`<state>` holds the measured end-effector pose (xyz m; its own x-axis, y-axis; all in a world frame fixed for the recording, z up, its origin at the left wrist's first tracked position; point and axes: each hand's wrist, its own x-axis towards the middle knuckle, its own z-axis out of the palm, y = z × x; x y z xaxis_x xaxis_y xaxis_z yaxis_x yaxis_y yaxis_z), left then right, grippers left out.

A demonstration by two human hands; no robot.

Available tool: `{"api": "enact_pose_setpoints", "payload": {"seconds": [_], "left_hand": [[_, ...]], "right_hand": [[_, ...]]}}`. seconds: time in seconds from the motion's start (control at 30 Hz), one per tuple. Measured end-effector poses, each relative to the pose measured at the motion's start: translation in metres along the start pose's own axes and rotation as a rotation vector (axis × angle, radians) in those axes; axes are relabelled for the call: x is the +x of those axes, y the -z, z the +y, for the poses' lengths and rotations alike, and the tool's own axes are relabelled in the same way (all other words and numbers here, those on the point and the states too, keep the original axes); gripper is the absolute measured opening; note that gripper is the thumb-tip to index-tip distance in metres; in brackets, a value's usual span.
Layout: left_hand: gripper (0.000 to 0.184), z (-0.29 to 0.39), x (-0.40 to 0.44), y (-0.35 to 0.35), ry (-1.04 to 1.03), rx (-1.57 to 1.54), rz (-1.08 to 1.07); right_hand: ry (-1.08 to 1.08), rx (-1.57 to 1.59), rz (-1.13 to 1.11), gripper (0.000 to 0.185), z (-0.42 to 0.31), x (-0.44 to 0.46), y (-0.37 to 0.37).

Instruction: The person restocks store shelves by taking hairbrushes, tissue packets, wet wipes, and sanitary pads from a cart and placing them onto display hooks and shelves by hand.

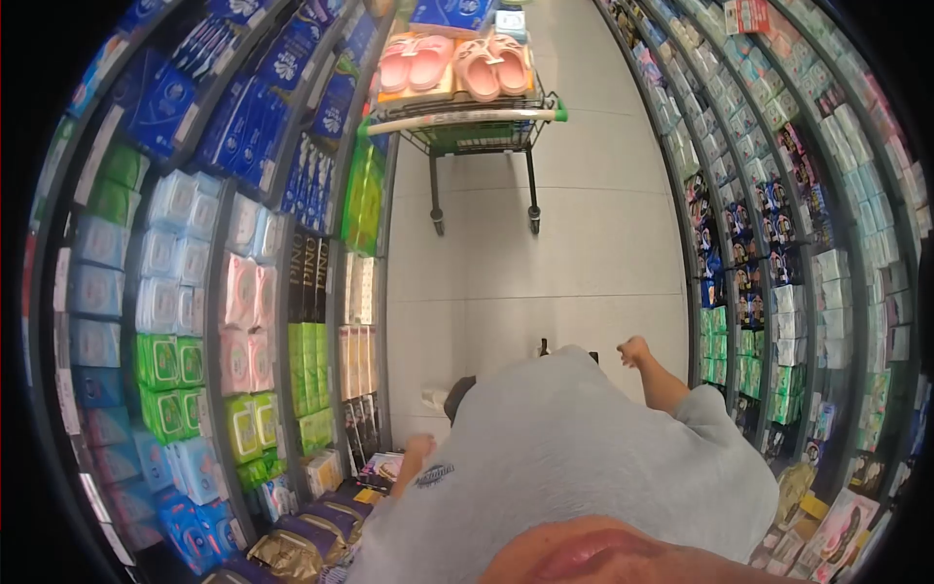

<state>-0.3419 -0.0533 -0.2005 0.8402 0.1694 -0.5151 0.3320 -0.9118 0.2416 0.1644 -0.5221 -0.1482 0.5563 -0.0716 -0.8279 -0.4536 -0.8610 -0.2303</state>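
Note:
My right hand (633, 351) hangs out to the right of my body over the floor, its fingers loosely curled in and nothing visible in them. Low on the left, my left hand (420, 447) is small and blurred beside my grey shirt (593, 438), near the lower left shelf; its fingers cannot be made out. A shopping cart (467, 117) stands ahead, out of reach of both hands. It carries two pairs of pink slippers, one pair (416, 64) at left and the other (491, 68) at right, with a blue pack (452, 14) behind.
Shelves of packaged goods line both sides. On the left are blue packs (248, 127), green wipes packs (170, 360) and pink packs (248, 292); small packets (783, 341) fill the right side. Grey floor tiles (545, 253) run between the shelves.

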Motion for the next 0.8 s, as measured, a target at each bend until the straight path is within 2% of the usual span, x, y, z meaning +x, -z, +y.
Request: {"api": "enact_pose_setpoints", "payload": {"seconds": [0.03, 0.07, 0.1, 0.17, 0.23, 0.3, 0.4, 0.47, 0.57, 0.63, 0.7, 0.8], "left_hand": [[0.026, 0.033, 0.027, 0.060, 0.084, -0.011, -0.115], [0.028, 0.050, 0.065, 0.092, 0.116, -0.234, -0.137], [0.030, 0.042, 0.115, 0.076, 0.378, -0.727, -0.126], [0.027, 0.120, 0.163, 0.177, 0.509, -1.133, 0.122], [0.023, 0.139, 0.218, 0.209, 0.384, -1.125, 0.230], [0.025, 0.175, 0.240, 0.268, 0.195, -1.104, 0.178], [0.028, 0.209, 0.269, 0.307, 0.191, -1.037, 0.151], [0.027, 0.203, 0.296, 0.293, 0.181, -1.009, 0.148], [0.023, 0.193, 0.316, 0.270, 0.263, -0.873, 0.007], [0.022, 0.157, 0.341, 0.236, 0.274, -0.643, -0.229], [0.022, 0.171, 0.345, 0.259, 0.447, -0.561, -0.375], [0.026, 0.186, 0.380, 0.287, 0.468, -0.514, -0.439]], "right_hand": [[-0.021, 0.055, -0.020, 0.027, 0.015, -0.001, 0.006], [-0.039, 0.107, -0.036, 0.028, 0.023, -0.005, 0.015], [-0.029, 0.131, -0.047, 0.028, 0.025, -0.010, 0.023], [-0.002, 0.154, -0.085, 0.028, 0.030, -0.002, 0.033], [0.031, 0.204, -0.077, 0.027, 0.021, 0.005, 0.045], [0.056, 0.299, -0.067, 0.024, 0.015, 0.017, 0.052], [0.071, 0.444, -0.059, 0.023, 0.001, 0.032, 0.056], [0.075, 0.496, -0.068, 0.023, -0.012, 0.037, 0.060], [0.075, 0.585, -0.058, 0.021, -0.019, 0.046, 0.067], [0.061, 0.640, -0.042, 0.020, -0.016, 0.054, 0.077], [-0.006, 0.653, -0.022, 0.018, -0.009, 0.060, 0.093], [-0.086, 0.620, -0.013, 0.019, 0.009, 0.076, 0.124]]}}
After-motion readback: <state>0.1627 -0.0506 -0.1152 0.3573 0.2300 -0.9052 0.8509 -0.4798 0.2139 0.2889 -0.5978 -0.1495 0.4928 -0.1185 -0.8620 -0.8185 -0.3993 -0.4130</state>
